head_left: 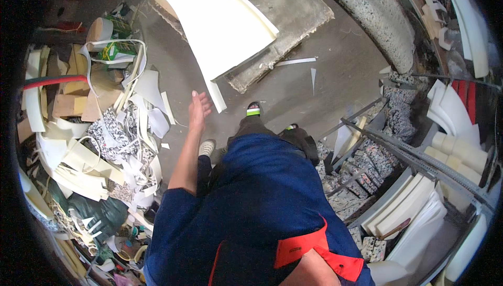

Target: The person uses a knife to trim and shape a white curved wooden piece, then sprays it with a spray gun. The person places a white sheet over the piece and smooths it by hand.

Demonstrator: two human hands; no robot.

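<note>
Head view shows the left hand [199, 109] empty, its fingers loosely spread and slightly bent, just beside the trailing lower tip of a large white curved sheet [222, 31] and apart from it; the right hand lies outside the picture, so I cannot tell its state; the sheet lies ahead of the person, partly over a rough-edged grey slab [293, 11] on the floor [343, 76]; two thin white offcuts [296, 61] lie to the right of the sheet, and a thick speckled roll [367, 13] bounds the floor at the upper right; a heap of pale scraps [86, 165] crowds the left side, with a red strip [55, 81], a green box [116, 51] and a dark green bag [99, 215] among them; on the right, a metal frame [419, 152] crosses in front of speckled blocks [367, 176] and stacked white strips [398, 210]; the sheet covers part of the slab, and its upper end reaches the picture's top edge; a striped shoe or sock [207, 147] shows beside the forearm, its wearer hard to make out; the dark fisheye rim cuts off the outer piles, and small pieces at lower left blur together.
</note>
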